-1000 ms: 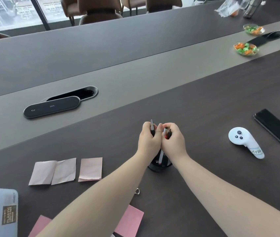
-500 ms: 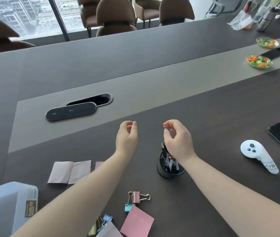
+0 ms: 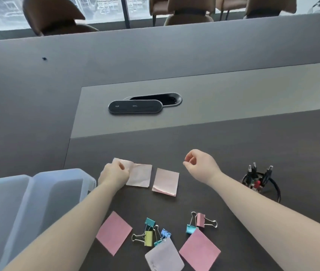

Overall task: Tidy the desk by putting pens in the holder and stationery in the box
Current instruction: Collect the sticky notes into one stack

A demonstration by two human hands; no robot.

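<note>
My left hand [image 3: 113,174] is closed on the left part of a creased pale pink note [image 3: 140,175] lying flat on the dark desk. My right hand [image 3: 201,166] hovers empty to the right of it, fingers loosely curled, thumb and forefinger apart. A second pale pink note pad [image 3: 166,181] lies between the hands. The black mesh pen holder [image 3: 261,185] with several pens stands at the right, beyond my right forearm. The translucent box [image 3: 28,200] sits at the left. Nearer me lie pink sticky notes [image 3: 114,231] [image 3: 199,249], a pale lilac note [image 3: 164,257] and several coloured binder clips [image 3: 152,232].
A black oval device [image 3: 135,107] lies by an oval cable opening [image 3: 168,98] in the grey centre strip of the table. Brown chairs [image 3: 57,16] stand along the far side by the window.
Both hands have left the pen holder, where they dropped the pens in. My view has swung left. My left hand has gone down onto the creased pale pink note.
</note>
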